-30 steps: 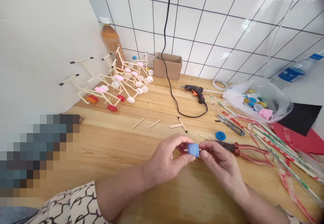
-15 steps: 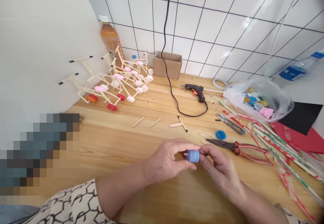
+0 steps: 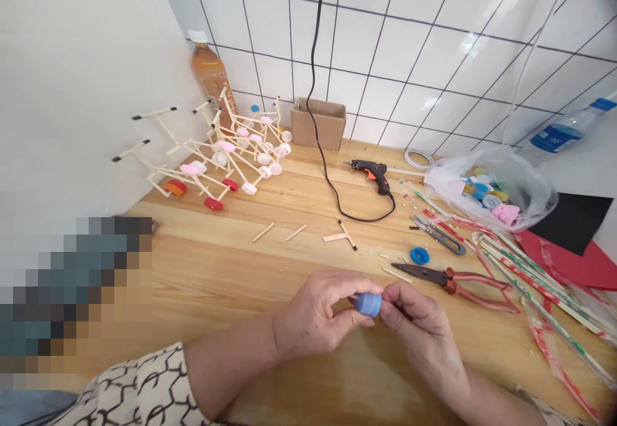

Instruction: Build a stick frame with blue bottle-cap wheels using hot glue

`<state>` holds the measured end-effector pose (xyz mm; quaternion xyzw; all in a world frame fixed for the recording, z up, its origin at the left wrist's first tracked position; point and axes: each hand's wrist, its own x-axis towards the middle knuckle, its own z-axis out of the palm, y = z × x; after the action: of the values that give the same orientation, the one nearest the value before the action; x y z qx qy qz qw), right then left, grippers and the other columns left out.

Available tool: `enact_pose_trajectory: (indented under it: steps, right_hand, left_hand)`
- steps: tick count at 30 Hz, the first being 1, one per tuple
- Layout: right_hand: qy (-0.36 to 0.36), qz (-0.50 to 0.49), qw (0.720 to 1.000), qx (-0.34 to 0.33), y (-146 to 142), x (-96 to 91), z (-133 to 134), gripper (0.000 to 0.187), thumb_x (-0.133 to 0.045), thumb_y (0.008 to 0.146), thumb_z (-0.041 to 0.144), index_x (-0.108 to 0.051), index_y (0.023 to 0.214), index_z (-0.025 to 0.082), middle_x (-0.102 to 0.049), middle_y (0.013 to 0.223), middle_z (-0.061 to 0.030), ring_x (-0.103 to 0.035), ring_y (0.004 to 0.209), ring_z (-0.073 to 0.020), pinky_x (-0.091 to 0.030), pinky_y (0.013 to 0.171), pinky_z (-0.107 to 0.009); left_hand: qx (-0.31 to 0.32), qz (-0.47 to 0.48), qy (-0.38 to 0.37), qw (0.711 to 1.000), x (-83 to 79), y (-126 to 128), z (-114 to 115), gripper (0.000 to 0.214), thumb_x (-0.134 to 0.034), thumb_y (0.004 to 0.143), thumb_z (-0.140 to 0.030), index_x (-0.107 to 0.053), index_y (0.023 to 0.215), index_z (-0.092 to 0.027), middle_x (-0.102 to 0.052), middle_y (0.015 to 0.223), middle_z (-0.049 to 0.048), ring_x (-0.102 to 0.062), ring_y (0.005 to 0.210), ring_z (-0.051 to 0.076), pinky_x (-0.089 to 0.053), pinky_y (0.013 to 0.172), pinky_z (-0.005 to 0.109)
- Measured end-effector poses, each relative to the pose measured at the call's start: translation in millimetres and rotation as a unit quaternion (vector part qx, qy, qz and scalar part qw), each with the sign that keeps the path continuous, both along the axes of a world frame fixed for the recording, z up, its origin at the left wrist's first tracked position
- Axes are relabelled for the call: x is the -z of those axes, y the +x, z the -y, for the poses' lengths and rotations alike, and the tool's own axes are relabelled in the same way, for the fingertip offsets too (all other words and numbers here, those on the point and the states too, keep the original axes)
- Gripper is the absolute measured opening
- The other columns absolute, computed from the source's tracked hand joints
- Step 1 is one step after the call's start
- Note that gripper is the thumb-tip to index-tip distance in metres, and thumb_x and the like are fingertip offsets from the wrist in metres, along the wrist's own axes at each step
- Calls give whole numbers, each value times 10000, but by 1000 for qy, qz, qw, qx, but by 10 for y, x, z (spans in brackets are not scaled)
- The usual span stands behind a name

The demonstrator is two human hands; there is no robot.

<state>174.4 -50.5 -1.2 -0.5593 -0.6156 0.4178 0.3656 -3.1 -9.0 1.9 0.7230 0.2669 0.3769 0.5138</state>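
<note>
Lower than before, left hand (image 3: 313, 313) and right hand (image 3: 419, 329) clamp their grip on a blue bottle cap (image 3: 367, 304).

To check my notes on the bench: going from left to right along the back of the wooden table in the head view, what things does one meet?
orange-brown drink bottle → cardboard box → black hot glue gun → roll of tape → plastic bag of bottle caps
</note>
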Motion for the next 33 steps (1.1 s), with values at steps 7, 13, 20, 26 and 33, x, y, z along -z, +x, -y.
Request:
enact_pose_trajectory:
  steps: [7,13,20,26,33]
  right_hand:
    - [96,85,992,-19,49,-4,-28,203,-476,881,289,-542,719,187,-528,598,18,-458,528,-107,-377,490,-217]
    - [201,148,968,-40,103,-39,-76,104,-471,873,155,-527,801,204,-581,656,10,-520,563,-106,-418,513,-204]
    - [250,180,948,-76,99,-71,-105,136,-458,854,91,-509,845,216,-578,675,1,-537,596,-122,-427,531,-226]
    - [240,168,949,-121,134,-94,-119,147,-440,861,89,-503,873,220,-578,689,-1,-538,613,-131,-425,556,-239]
    - [224,174,949,-135,109,-105,-113,120,-431,879,128,-505,855,220,-568,682,-3,-549,632,-137,-420,560,-238]
  left_hand:
    - [6,0,-88,996,20,12,-62,447,-721,679,-149,-608,1112,-151,-662,1057,70,-616,952,181,-482,864,280]
    - [9,3,-186,982,-9,6,-110,589,-759,636,-204,-557,1183,-121,-653,1076,95,-613,929,186,-485,862,303]
    - [41,-2,-206,978,-3,1,-128,453,-703,686,-163,-608,1129,-154,-678,1022,59,-617,911,168,-487,863,309]
    - [71,-9,-192,979,-22,-2,-128,431,-721,669,-134,-642,1090,-185,-674,981,37,-608,867,158,-494,826,286]
    - [31,-54,-113,992,-10,26,-65,423,-733,673,-203,-622,1078,-149,-656,977,60,-590,859,170,-475,797,274]
